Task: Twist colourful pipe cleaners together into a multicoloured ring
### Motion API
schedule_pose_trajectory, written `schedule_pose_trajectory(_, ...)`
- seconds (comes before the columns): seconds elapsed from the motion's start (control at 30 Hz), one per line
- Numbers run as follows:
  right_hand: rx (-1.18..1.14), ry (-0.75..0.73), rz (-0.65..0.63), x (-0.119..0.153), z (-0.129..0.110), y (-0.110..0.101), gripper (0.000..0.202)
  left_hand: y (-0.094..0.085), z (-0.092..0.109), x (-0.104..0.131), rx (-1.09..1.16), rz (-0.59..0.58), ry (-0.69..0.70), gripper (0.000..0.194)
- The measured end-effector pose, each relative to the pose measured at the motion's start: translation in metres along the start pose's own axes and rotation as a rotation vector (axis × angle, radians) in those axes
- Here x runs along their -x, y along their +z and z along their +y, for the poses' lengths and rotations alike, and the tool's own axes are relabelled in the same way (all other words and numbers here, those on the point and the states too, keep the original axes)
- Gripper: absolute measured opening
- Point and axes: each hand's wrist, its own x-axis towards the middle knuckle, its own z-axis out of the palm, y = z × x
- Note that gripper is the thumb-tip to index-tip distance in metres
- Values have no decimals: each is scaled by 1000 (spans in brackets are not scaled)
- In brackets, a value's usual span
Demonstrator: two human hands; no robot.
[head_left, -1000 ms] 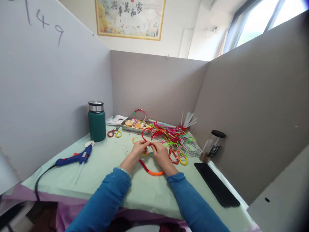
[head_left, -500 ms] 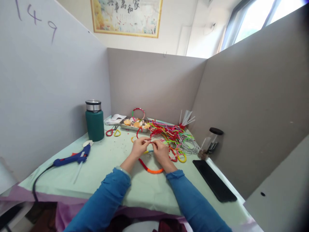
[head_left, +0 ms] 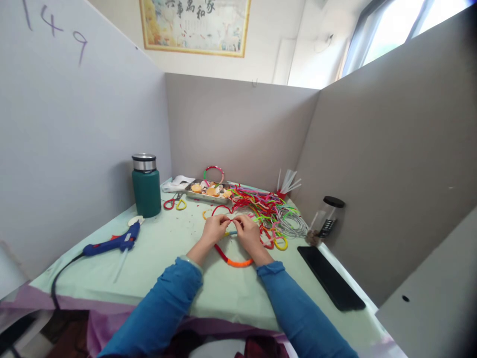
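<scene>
My left hand [head_left: 216,227] and my right hand [head_left: 247,232] meet over the middle of the table. Their fingertips pinch a thin red pipe cleaner [head_left: 220,206], part of which bows up in an arc behind the left fingers. Beneath the hands lies a large ring [head_left: 239,264], wrapped in red and orange with a bit of yellow and blue; its right part is covered by my right hand. Just beyond the right hand spreads a heap of coloured pipe cleaners [head_left: 257,200]. How the pipe cleaner is bent between the fingertips is too small to tell.
A metal tray [head_left: 203,197] of shells stands at the back, with a coloured ring [head_left: 222,174] behind it. Scissors [head_left: 181,204], a green bottle [head_left: 146,194] and a blue glue gun [head_left: 112,245] are left. Rightward are a black slab [head_left: 331,278] and a clear jar [head_left: 322,221].
The red pipe cleaner's arc behind my left fingers has become wider and lower. Both hands have shifted only slightly, staying together.
</scene>
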Motion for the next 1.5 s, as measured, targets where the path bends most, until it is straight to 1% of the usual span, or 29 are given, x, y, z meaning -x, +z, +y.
schedule_pose_trajectory(0.13,-28,15,24,-1,-1,-1,18,2,-3,-3,307,-113,-146,14)
schedule_pose_trajectory(0.2,-38,20,30,-1,-2,-2,19,3,-3,-4,455,-160,-196,14)
schedule_pose_trajectory(0.3,-48,23,33,-2,-2,-3,19,3,-1,-4,557,-165,-228,13)
schedule_pose_trajectory(0.5,-109,-15,12,-2,-4,-4,16,1,4,-2,611,-125,-187,14)
schedule_pose_trajectory(0.63,-114,-45,-13,-1,-6,-6,16,-1,6,-1,659,-80,-198,19)
schedule_pose_trajectory(0.83,-104,-46,-21,0,-7,-7,16,-1,7,-2,680,-20,-143,15)
schedule_pose_trajectory(1.07,-93,-6,64,-1,-6,-8,17,-2,12,-1,733,-80,-100,20)
schedule_pose_trajectory(1.17,-72,5,88,-2,-5,-9,18,-4,15,1,721,-102,-94,22)
schedule_pose_trajectory(1.33,-73,7,95,-2,-6,-11,18,-4,14,0,676,-106,-88,23)
schedule_pose_trajectory(1.5,-76,15,99,-2,-5,-10,19,-4,12,-1,662,-116,-133,27)
